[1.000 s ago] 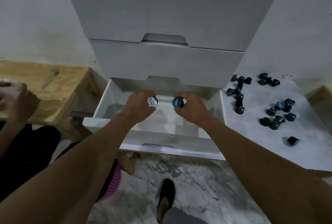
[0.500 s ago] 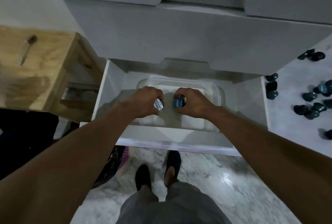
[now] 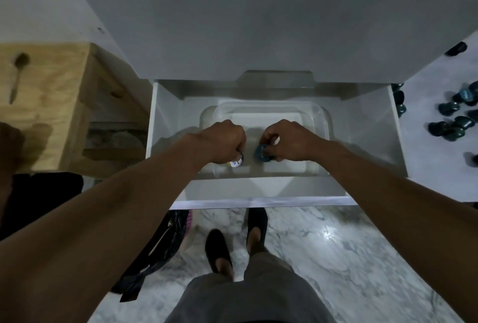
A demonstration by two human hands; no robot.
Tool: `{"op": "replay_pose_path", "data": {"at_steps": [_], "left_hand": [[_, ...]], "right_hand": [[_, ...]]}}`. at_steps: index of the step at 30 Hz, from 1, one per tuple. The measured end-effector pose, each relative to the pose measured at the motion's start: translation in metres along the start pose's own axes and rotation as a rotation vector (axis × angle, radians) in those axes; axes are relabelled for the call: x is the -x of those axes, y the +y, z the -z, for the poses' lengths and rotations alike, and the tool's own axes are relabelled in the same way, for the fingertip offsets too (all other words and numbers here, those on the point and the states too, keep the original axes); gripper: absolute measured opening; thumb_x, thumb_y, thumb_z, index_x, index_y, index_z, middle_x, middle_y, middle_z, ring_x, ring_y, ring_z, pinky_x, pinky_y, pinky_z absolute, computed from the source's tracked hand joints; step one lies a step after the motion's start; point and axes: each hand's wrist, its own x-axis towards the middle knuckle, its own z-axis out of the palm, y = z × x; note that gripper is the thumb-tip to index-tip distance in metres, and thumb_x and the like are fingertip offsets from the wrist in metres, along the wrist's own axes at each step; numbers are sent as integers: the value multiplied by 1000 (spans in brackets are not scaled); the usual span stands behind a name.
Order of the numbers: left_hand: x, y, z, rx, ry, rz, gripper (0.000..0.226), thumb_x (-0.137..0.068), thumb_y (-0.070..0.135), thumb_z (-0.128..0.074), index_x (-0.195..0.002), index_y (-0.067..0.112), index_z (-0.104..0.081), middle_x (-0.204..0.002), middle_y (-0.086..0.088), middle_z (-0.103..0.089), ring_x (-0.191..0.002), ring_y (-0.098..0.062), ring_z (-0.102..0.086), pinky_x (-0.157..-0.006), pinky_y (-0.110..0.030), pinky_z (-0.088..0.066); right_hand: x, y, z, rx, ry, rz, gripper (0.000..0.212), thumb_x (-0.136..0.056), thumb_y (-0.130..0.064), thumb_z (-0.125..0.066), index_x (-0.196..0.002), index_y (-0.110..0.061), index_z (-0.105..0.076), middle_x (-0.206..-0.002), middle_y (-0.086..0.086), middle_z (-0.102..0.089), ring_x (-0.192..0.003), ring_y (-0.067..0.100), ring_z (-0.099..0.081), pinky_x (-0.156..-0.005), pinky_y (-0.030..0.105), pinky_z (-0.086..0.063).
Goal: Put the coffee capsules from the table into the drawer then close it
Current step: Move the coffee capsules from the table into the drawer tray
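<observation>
The white drawer point(image 3: 165, 115) stands pulled open below two shut drawer fronts. Inside it lies a clear plastic container point(image 3: 318, 115). Both my hands are down inside that container. My left hand point(image 3: 219, 141) is closed on a capsule with a white foil lid point(image 3: 236, 162). My right hand point(image 3: 287, 140) is closed on a teal capsule point(image 3: 260, 154). Several dark teal capsules point(image 3: 451, 126) lie on the white table to the right of the drawer.
A wooden side table point(image 3: 51, 105) with a spoon point(image 3: 16, 76) stands to the left of the drawer. A dark bag point(image 3: 155, 252) lies on the marble floor by my feet. Another person's hand point(image 3: 7, 141) shows at the left edge.
My head has leaned forward over the drawer. Both hands have dropped lower into the clear container, still holding their capsules.
</observation>
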Motion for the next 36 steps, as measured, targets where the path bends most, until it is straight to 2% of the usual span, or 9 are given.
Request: {"op": "replay_pose_path", "data": {"at_steps": [8,12,16,20,24,28,31,33,36], "left_hand": [[1,7,-7,-1,-5,9,20,-73,19,-80,-90,14,-72,-93,-5,-69,-85,-22,-64,-71,-26,-48],[2,3,-6,-22,-50,14,19,-72,15,-80,-89,10,-73,-91,-7,-71,-82,-23,-66,-72,-29,-52],[5,0,-7,-46,-42,20,17,-73,13,-79,-88,8,-73,-90,-9,-71,-79,-24,-66,-67,-28,-52],[8,2,-9,-39,-14,36,27,-74,16,-79,-99,10,-72,-97,-9,-70,-84,-25,-65,-65,-26,-44],[10,2,-11,-21,15,56,38,-73,18,-80,-108,12,-68,-102,-11,-68,-88,-26,-64,-70,-27,-46],[16,4,-11,18,31,87,44,-76,17,-77,-117,11,-64,-110,-11,-67,-96,-25,-64,-82,-30,-50],[22,9,-2,17,92,104,38,-81,15,-72,-119,12,-63,-118,-9,-64,-105,-23,-60,-91,-32,-49],[27,13,5,1,180,131,35,-83,23,-71,-116,15,-63,-119,-7,-62,-108,-23,-58,-94,-35,-48],[41,25,14,-64,365,162,33,-87,30,-61,-117,16,-59,-120,-11,-61,-109,-30,-57,-93,-40,-48]], "right_hand": [[2,-5,-8,-25,-152,-60,14,-81,-3,-66,-93,-12,-68,-89,9,-73,-71,22,-74,-79,35,-60],[3,-13,-14,102,-200,-40,21,-78,-13,-70,-99,-15,-70,-86,1,-73,-72,15,-69,-71,26,-55],[2,-18,-16,124,-208,-17,22,-78,-23,-72,-99,-17,-71,-92,0,-72,-84,17,-67,-75,28,-52],[0,-21,-19,116,-210,-9,22,-80,-22,-72,-100,-19,-69,-91,-4,-69,-82,13,-63,-71,22,-48],[-2,-21,-20,95,-233,-5,21,-81,-21,-72,-101,-17,-68,-83,-5,-68,-69,7,-64,-59,17,-44],[-2,-20,-18,128,-229,19,29,-83,-22,-70,-111,-16,-65,-92,-1,-69,-73,10,-63,-63,20,-46],[2,-20,-4,184,-139,43,30,-85,-28,-68,-112,-14,-64,-106,5,-68,-83,17,-64,-71,24,-49],[10,-18,7,286,18,57,33,-86,-35,-65,-112,-15,-64,-116,6,-62,-101,22,-59,-84,30,-48],[35,-10,20,345,269,37,36,-90,-37,-59,-118,-15,-60,-123,7,-60,-113,27,-56,-93,35,-44]]}}
